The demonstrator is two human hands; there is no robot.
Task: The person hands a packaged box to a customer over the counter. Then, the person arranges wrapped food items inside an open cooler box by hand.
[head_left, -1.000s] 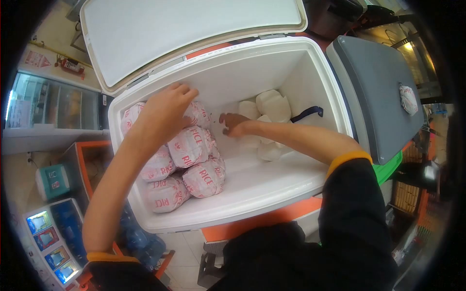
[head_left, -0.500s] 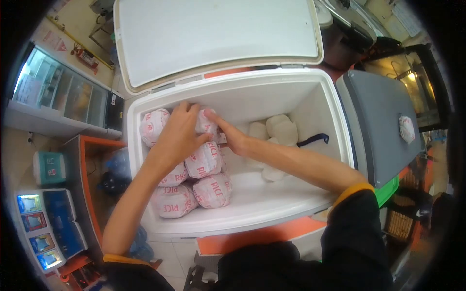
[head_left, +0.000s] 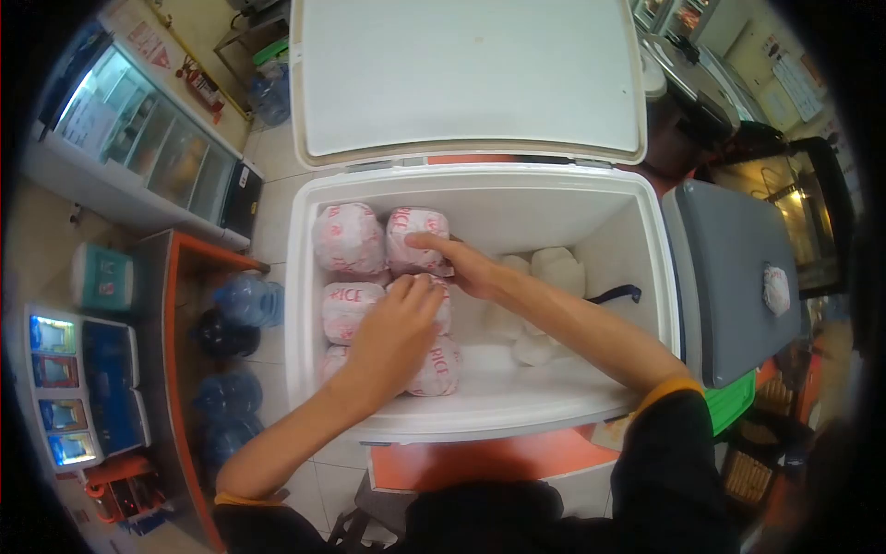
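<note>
Several paper-wrapped rice packs printed "RICE" in red are stacked in the left half of an open white cooler box (head_left: 309, 305). My right hand (head_left: 461, 263) is at the back right rice pack (head_left: 413, 222), its thumb pressed on the top and its other fingers mostly hidden down the side. Over the middle right rice pack (head_left: 443, 314) my left hand (head_left: 406, 319) is closed, its bent fingers gripping the top and covering most of it. Beside them lie the middle left rice pack (head_left: 346, 309) and the back left rice pack (head_left: 349, 235).
Pale rounded lumps (head_left: 556, 270) and a dark blue handle (head_left: 616, 293) are in the cooler's right half. Its lid (head_left: 471, 74) stands raised behind. To the right, a grey lid (head_left: 738, 268) carries another wrapped pack (head_left: 775, 289). Water bottles (head_left: 249, 300) stand at left.
My left hand has moved from the back packs toward me, onto the middle right pack. My right hand stays at the back right pack. The camera view has shifted.
</note>
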